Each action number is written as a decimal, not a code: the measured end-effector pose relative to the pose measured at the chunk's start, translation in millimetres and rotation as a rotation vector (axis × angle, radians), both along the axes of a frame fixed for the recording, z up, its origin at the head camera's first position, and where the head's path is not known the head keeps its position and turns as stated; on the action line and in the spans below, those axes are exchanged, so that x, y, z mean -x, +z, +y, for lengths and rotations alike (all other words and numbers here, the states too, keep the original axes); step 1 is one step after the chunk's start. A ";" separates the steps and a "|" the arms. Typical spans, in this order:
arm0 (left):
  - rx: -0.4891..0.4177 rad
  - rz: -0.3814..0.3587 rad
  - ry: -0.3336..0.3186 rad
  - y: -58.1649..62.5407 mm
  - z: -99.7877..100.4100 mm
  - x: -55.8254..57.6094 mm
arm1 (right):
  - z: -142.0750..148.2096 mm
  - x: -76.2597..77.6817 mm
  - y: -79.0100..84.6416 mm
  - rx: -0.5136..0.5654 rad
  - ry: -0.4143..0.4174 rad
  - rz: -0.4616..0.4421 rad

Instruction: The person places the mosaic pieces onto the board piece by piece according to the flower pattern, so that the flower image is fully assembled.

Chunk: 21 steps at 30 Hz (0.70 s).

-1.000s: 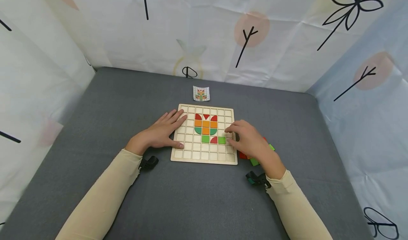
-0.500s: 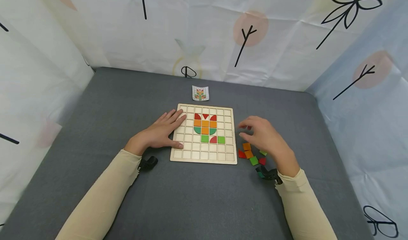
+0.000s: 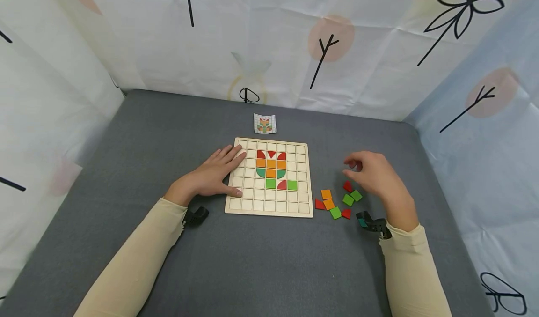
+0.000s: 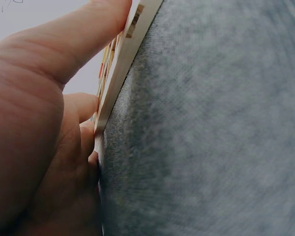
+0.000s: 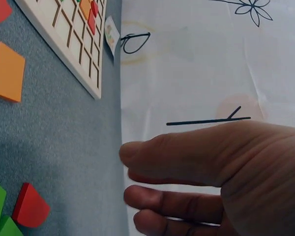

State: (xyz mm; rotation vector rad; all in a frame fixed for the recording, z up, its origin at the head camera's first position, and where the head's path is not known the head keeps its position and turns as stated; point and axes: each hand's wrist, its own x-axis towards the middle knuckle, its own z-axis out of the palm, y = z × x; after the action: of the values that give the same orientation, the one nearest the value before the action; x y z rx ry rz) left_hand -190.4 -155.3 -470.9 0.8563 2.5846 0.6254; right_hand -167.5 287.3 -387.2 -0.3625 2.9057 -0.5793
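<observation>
A square wooden grid board (image 3: 248, 205) lies in the middle of the grey table. Colored tiles fill some of its cells: red pieces on top, an orange block (image 3: 271, 164) with green quarter-rounds beside it, then two light green squares and a red quarter-round (image 3: 281, 185) lower down. My left hand (image 3: 210, 173) rests with fingers spread on the board's left edge; the left wrist view shows the thumb on its rim. To the right, my right hand (image 3: 379, 179) hovers above the table with loosely bent fingers and nothing between them. Nearest it is a red tile (image 5: 31, 206).
Several loose tiles lie right of the board, among them an orange square (image 3: 326, 194), a green square (image 3: 335, 212) and a red piece (image 3: 319, 204). A small printed pattern card (image 3: 265, 124) lies behind the board. Patterned white cloth (image 3: 286, 40) hangs behind the table.
My right hand has moved from over the board's right side to the right, past the loose tiles, uncovering them. My left hand and the board have stayed put.
</observation>
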 end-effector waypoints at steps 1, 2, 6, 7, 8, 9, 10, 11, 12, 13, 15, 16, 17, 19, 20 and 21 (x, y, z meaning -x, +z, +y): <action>-0.001 -0.001 0.000 0.1 -0.1 -0.3 | 1.2 0.1 0.2 -0.010 -0.003 -0.006; -0.002 -0.002 0.000 -0.2 -0.3 -0.3 | 2.0 0.0 0.5 -0.019 -0.007 -0.015; -0.008 -0.003 -0.001 -1.5 -0.8 0.0 | 4.5 -0.2 0.8 -0.050 -0.019 -0.053; -0.009 -0.004 -0.002 -1.4 -0.9 0.0 | 4.9 0.1 0.7 -0.059 -0.024 -0.066; -0.010 -0.003 -0.002 -1.4 -0.8 0.0 | 5.2 0.4 0.6 -0.066 -0.029 -0.083; -0.009 -0.003 -0.002 -1.0 -0.7 0.0 | 5.8 0.8 0.1 -0.076 -0.035 -0.099; -0.010 -0.003 -0.003 -0.8 -0.6 -0.1 | 6.5 1.4 -0.4 -0.085 -0.040 -0.119; -0.010 -0.003 -0.003 -0.7 -0.5 -0.1 | 7.3 2.2 -1.2 -0.092 -0.047 -0.144; -0.010 -0.004 -0.003 -0.7 -0.4 0.0 | 7.8 2.9 -2.2 -0.100 -0.052 -0.168; -0.010 -0.005 -0.003 -0.7 -0.5 0.1 | 7.9 3.7 -3.1 -0.108 -0.058 -0.193; -0.010 -0.006 -0.002 -1.3 -0.5 0.4 | 8.7 5.5 -5.3 -0.122 -0.065 -0.236; -0.010 -0.006 -0.002 -1.6 -0.6 0.6 | 9.0 6.4 -6.6 -0.130 -0.068 -0.255; -0.009 -0.006 -0.001 -2.0 -0.6 0.8 | 9.0 7.2 -7.8 -0.137 -0.069 -0.268; -0.008 -0.006 0.000 -2.1 -0.6 0.9 | 8.3 8.2 -9.4 -0.153 -0.071 -0.281; -0.008 -0.005 0.000 -2.0 -0.5 0.8 | 8.0 8.8 -10.6 -0.159 -0.073 -0.284; -0.008 -0.004 0.000 -2.1 -0.5 0.7 | 7.6 9.2 -11.7 -0.164 -0.073 -0.286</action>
State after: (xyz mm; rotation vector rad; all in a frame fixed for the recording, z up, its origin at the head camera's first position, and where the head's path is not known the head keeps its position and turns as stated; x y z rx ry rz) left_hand -191.1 -155.8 -472.9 0.8567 2.5796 0.6368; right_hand -176.7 294.8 -398.9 -0.1387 2.6733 -0.3646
